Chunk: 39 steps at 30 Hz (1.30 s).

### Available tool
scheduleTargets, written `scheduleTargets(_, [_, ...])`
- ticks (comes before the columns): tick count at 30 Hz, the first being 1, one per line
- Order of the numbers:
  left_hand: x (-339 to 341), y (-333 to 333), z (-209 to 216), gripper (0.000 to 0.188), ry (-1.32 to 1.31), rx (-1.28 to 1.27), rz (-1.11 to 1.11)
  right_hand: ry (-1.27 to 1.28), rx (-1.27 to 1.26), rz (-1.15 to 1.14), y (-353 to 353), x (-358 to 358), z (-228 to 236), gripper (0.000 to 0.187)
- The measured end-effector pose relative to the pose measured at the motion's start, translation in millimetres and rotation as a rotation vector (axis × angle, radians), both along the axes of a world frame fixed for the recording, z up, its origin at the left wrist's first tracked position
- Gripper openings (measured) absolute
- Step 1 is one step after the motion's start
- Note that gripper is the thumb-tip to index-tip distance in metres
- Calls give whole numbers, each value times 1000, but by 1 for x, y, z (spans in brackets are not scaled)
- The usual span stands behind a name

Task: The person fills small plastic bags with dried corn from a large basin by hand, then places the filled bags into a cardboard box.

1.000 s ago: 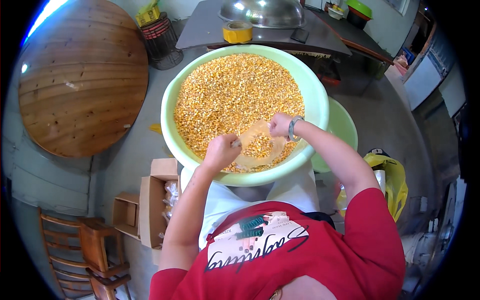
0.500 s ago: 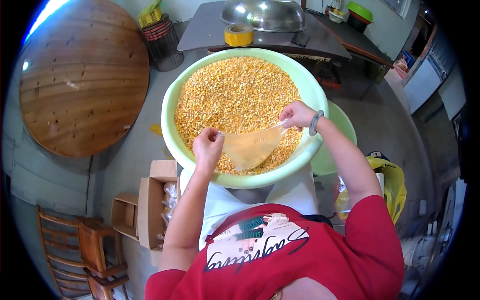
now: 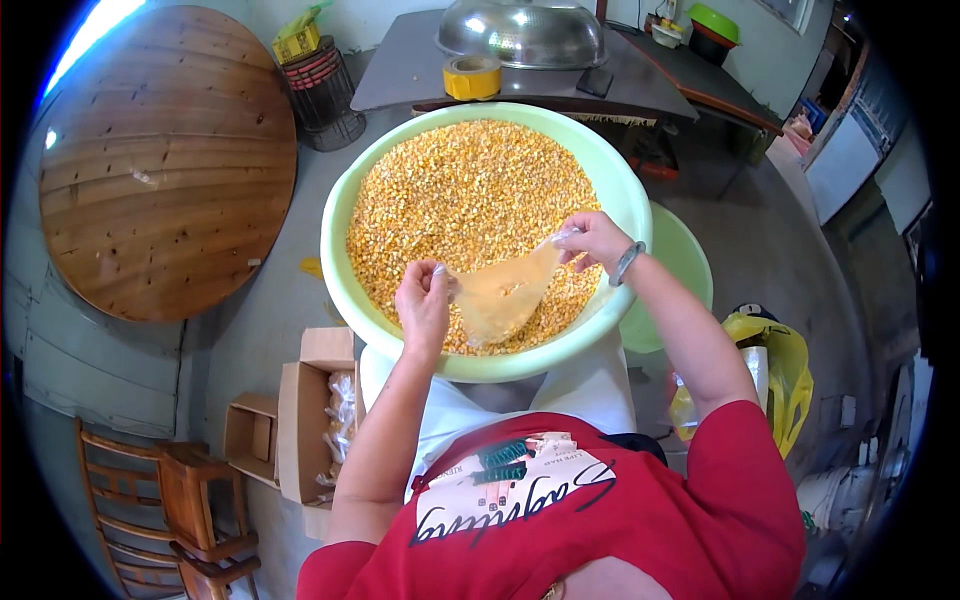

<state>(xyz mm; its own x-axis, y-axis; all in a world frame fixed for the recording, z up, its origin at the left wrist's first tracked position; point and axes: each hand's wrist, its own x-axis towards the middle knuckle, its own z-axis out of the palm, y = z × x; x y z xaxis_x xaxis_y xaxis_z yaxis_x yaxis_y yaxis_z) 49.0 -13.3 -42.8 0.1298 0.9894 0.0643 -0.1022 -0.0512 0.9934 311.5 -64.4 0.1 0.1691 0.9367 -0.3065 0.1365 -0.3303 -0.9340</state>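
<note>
A clear plastic bag (image 3: pixel 503 297) is stretched between my hands, its body sagging over the corn. My left hand (image 3: pixel 424 300) pinches one upper corner of it, and my right hand (image 3: pixel 596 243), with a bangle at the wrist, pinches the other. Below the bag, loose yellow corn kernels (image 3: pixel 465 195) fill a wide pale green tub (image 3: pixel 338 240), which is in front of my lap. The bag looks flat, and kernels show through its thin film.
A roll of yellow tape (image 3: pixel 472 77) and a metal bowl (image 3: pixel 522 35) are on the grey table (image 3: pixel 400 65) beyond the tub. An open cardboard box (image 3: pixel 305 425) holding filled clear bags stands at my left. A yellow plastic bag (image 3: pixel 790 370) is at my right, near another green tub (image 3: pixel 680 270).
The bag's mouth has come a little further apart and its sagging shape has shifted slightly. Both hands still pinch its corners, and the whole view has tilted slightly.
</note>
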Motion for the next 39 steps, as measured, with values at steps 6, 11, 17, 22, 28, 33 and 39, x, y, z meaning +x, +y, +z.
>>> scheduleTargets(6, [-6,5,2,12,-32,-74,-45,268,205,-7,-1,-24,-1,8])
scheduleTargets(11, [-26,17,-3,18,244,81,82,49,266,263,-12,-87,41,5])
scheduleTargets(17, [-40,19,11,18,818,655,252,351,184,20,8,-73,15,11])
scheduleTargets(22, [-44,17,21,16,757,448,77,448,164,218,-4,-81,16,11])
scheduleTargets(28, [-55,26,11,12,987,507,54,511,315,-121,1,-89,35,9])
scheduleTargets(33, [-52,28,-6,10,1179,477,36,311,320,212,-6,-141,53,7])
scheduleTargets(39, [-58,26,6,13,1057,373,-39,462,332,-76,2,-124,37,9])
